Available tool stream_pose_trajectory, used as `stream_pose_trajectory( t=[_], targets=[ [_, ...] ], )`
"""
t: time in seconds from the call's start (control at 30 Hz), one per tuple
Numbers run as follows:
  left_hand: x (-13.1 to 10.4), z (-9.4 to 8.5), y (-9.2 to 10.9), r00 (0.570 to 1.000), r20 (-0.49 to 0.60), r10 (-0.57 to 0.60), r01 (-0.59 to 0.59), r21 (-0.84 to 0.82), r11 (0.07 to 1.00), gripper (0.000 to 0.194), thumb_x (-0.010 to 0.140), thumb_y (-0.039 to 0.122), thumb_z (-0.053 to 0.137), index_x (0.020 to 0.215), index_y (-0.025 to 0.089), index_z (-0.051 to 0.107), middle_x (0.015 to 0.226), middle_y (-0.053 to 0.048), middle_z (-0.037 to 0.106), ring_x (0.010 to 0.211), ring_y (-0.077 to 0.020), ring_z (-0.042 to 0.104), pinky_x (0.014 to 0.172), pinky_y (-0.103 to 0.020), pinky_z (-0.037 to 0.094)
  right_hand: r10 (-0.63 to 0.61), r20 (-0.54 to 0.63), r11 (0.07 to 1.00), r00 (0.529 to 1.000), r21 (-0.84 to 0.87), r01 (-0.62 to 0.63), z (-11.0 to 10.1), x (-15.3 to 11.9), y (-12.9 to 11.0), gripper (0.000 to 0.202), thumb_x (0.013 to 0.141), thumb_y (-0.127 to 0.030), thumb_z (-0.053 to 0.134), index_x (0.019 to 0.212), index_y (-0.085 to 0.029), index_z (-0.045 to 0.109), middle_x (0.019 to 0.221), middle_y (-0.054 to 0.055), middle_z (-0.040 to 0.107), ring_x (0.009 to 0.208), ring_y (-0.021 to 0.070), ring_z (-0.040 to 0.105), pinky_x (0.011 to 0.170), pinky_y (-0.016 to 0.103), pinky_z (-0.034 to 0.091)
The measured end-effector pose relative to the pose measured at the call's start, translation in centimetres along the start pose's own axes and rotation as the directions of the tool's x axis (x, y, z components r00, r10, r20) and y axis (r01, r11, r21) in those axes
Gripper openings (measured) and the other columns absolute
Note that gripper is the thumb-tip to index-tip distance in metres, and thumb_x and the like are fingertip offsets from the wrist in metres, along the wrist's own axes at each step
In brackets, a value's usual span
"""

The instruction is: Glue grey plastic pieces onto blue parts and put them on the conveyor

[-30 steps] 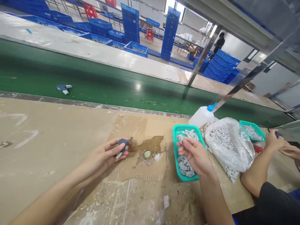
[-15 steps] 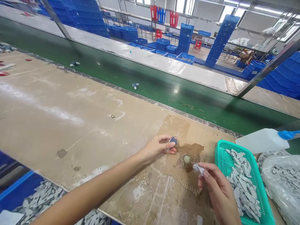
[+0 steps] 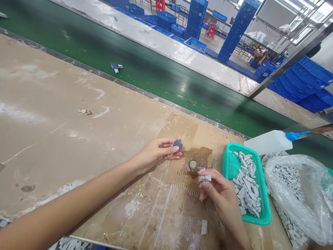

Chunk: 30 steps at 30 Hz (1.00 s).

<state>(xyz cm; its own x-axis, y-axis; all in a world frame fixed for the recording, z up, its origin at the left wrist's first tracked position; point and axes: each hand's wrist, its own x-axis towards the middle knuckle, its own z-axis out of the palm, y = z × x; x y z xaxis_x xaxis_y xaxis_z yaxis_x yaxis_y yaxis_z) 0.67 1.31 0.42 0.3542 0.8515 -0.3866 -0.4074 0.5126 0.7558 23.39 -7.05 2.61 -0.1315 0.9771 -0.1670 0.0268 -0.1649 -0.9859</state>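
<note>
Above a brown work table (image 3: 65, 139), gripping a dark blue piece (image 3: 177, 144) between the thumb and fingers of the left hand (image 3: 156, 154), holding them narrow on it and showing its blue top past the fingertips; pinching a small light grey piece (image 3: 205, 178) between the thumb and forefinger of the right hand (image 3: 221, 189), curling the remaining fingers below it; holding the two pieces apart, roughly on either side of a round cap (image 3: 193, 164) with a pale middle; working over a sheet of cardboard (image 3: 179, 128), facing a dark stained patch (image 3: 204, 152) around the cap; having a teal mesh basket (image 3: 266, 205) just beside the right hand, overlapping its left rim in view and leaving contact impossible to tell; having a heap of grey parts (image 3: 248, 191) inside that basket; having a clear plastic bag (image 3: 312, 215) to the right of the basket, gaping around more small grey bits (image 3: 290, 180); having a white bottle (image 3: 269, 142) with a blue nozzle (image 3: 293, 135) just behind the basket; having a short pale strip (image 3: 204, 227) flat on the table, left of the right wrist; facing a green belt (image 3: 156, 83) along the far edge, with a blue-and-white part (image 3: 116, 67) on its left stretch; looking past it toward a pale counter (image 3: 166, 52), a tall stack of blue crates (image 3: 238, 31) and a red stool (image 3: 211, 31).
</note>
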Motion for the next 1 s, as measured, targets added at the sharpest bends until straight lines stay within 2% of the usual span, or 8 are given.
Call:
stream_pose_trajectory(
  t=[0.1, 0.17, 0.3, 0.47, 0.57, 0.67, 0.83, 1.0],
  targets=[
    [-0.1, 0.1, 0.0, 1.0, 0.012, 0.013, -0.013, -0.011, 1.0, 0.031, 0.062, 0.026, 0.09, 0.084, 0.014, 0.072, 0.086, -0.004, 0.074, 0.082, -0.0167, 0.07, 0.086, -0.029, 0.055, -0.094, -0.069, 0.987, 0.993, -0.134, 0.084, 0.1, 0.4, 0.0, 0.02, 0.09, -0.039, 0.064, 0.1, -0.025, 0.075, 0.097, 0.005, 0.068, 0.068, 0.0138, 0.068, 0.062, 0.026, 0.057],
    [-0.2, 0.2, 0.0, 1.0, 0.026, 0.015, -0.014, -0.022, 1.0, 0.032, 0.062, 0.027, 0.09, 0.084, 0.013, 0.073, 0.085, -0.005, 0.074, 0.083, -0.0161, 0.07, 0.087, -0.028, 0.054, -0.137, -0.087, 0.961, 0.987, -0.254, 0.111, 0.1, 0.7, 0.2, 0.023, 0.094, -0.035, 0.057, 0.108, -0.026, 0.073, 0.095, 0.005, 0.068, 0.072, 0.0144, 0.067, 0.068, 0.028, 0.057],
    [-0.2, 0.2, 0.0, 0.999, 0.048, -0.014, 0.016, -0.045, 0.999, 0.034, 0.061, 0.025, 0.091, 0.086, 0.013, 0.072, 0.089, -0.007, 0.076, 0.084, -0.017, 0.071, 0.088, -0.028, 0.053, -0.28, -0.1, 0.822, 0.955, -0.538, 0.185, -0.1, 1.3, 1.2, 0.028, 0.095, -0.03, 0.054, 0.117, -0.025, 0.07, 0.094, 0.005, 0.067, 0.082, 0.0158, 0.065, 0.075, 0.03, 0.055],
    [-0.1, 0.1, -0.2, 0.998, 0.065, -0.024, 0.025, -0.016, 1.0, 0.032, 0.063, 0.025, 0.088, 0.088, 0.013, 0.073, 0.091, -0.009, 0.076, 0.087, -0.0178, 0.071, 0.083, -0.027, 0.051, -0.403, -0.156, 0.668, 0.902, -0.723, 0.174, 0.2, 1.9, 2.2, 0.023, 0.094, -0.028, 0.056, 0.108, -0.021, 0.073, 0.102, 0.008, 0.069, 0.095, 0.0194, 0.065, 0.083, 0.034, 0.054],
    [-0.1, 0.1, -0.4, 0.997, 0.07, 0.027, -0.03, 0.043, 0.999, 0.027, 0.066, 0.026, 0.085, 0.085, 0.012, 0.073, 0.088, -0.009, 0.075, 0.085, -0.0176, 0.069, 0.079, -0.028, 0.05, -0.431, -0.126, 0.596, 0.893, -0.783, 0.177, 0.6, 2.0, 2.3, 0.028, 0.093, -0.028, 0.059, 0.117, -0.02, 0.07, 0.097, 0.007, 0.073, 0.085, 0.0171, 0.069, 0.077, 0.03, 0.056],
    [0.0, 0.0, -0.5, 0.995, 0.077, 0.058, -0.066, 0.094, 0.993, 0.025, 0.068, 0.029, 0.083, 0.084, 0.011, 0.074, 0.086, -0.009, 0.073, 0.081, -0.0179, 0.067, 0.077, -0.03, 0.049, -0.437, -0.129, 0.59, 0.89, -0.788, 0.176, 0.8, 1.9, 2.4, 0.029, 0.091, -0.029, 0.064, 0.117, -0.018, 0.069, 0.094, 0.006, 0.076, 0.076, 0.0152, 0.071, 0.071, 0.026, 0.058],
    [0.2, -0.2, -0.7, 0.994, 0.089, 0.07, -0.077, 0.081, 0.994, 0.027, 0.064, 0.029, 0.084, 0.082, 0.012, 0.074, 0.08, -0.007, 0.071, 0.076, -0.0163, 0.065, 0.075, -0.029, 0.048, -0.531, -0.007, 0.467, 0.847, -0.837, 0.286, 0.8, 1.8, 2.6, 0.023, 0.091, -0.023, 0.064, 0.112, -0.017, 0.072, 0.1, 0.007, 0.076, 0.082, 0.0152, 0.071, 0.074, 0.025, 0.057],
    [0.4, -0.2, -0.7, 0.993, 0.093, 0.07, -0.078, 0.091, 0.993, 0.025, 0.063, 0.027, 0.085, 0.08, 0.013, 0.074, 0.08, -0.005, 0.072, 0.074, -0.0143, 0.064, 0.071, -0.026, 0.046, -0.577, 0.083, 0.373, 0.813, -0.858, 0.353, 0.9, 1.8, 2.5, 0.025, 0.09, -0.014, 0.064, 0.114, -0.017, 0.072, 0.092, 0.005, 0.074, 0.08, 0.0128, 0.068, 0.075, 0.023, 0.055]
  ],
)
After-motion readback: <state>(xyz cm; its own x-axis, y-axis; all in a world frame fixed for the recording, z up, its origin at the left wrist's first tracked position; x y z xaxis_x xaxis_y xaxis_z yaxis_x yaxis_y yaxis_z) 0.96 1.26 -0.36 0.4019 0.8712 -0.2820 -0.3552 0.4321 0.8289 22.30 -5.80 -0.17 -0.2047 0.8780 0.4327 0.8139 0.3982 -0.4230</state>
